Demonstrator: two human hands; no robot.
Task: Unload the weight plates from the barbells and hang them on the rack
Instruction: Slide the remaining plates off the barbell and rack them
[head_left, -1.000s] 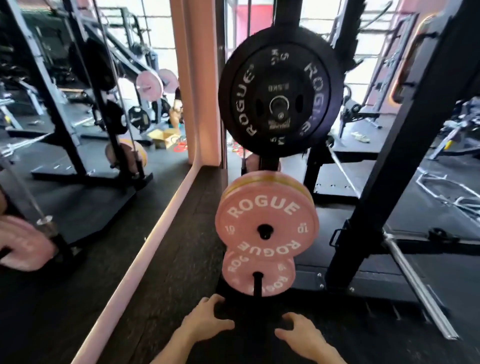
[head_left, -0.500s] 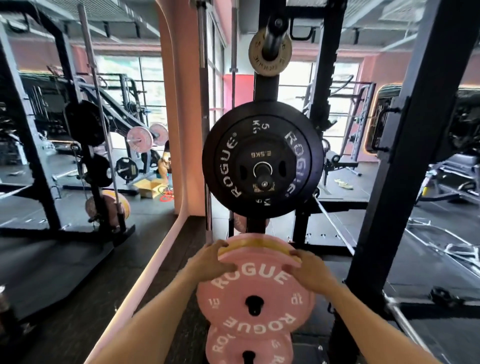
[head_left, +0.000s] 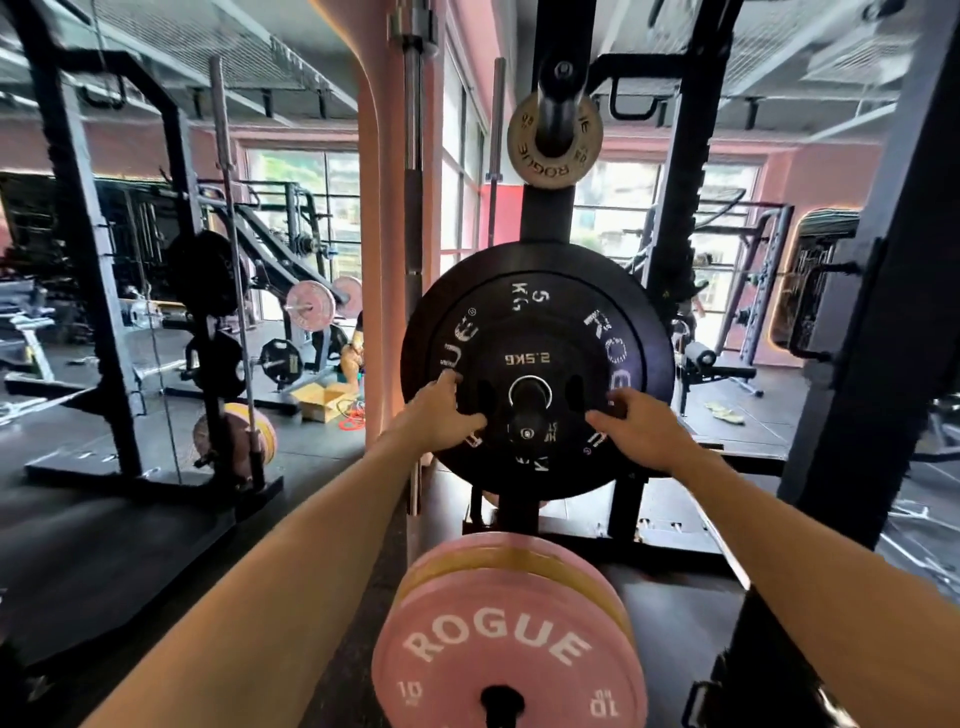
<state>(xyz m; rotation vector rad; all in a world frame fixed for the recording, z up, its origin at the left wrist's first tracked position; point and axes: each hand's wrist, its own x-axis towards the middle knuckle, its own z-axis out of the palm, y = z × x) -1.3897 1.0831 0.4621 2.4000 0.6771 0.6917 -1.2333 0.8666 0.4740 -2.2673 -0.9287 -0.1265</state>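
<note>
Hands have left the pink 10 kg plate (head_left: 511, 660) on its lower peg: your left hand (head_left: 444, 418) and right hand (head_left: 636, 428), fingers spread, now touch the black plates (head_left: 537, 322) racked above, gripping nothing yet.

Both arms outstretched, left hand (head_left: 441, 418) and right hand (head_left: 636, 428) fingers spread.

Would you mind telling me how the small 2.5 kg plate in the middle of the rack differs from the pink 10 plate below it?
The 2.5 kg plate is black; the pink 10 plate is pink with white ROGUE lettering. The 2.5 kg plate looks smaller than the large black 5 kg plate behind it, while the pink plate fronts a yellowish one. The left hand and right hand reach to the black stack; the pink plate is untouched. Both hang on rack pegs.
</note>
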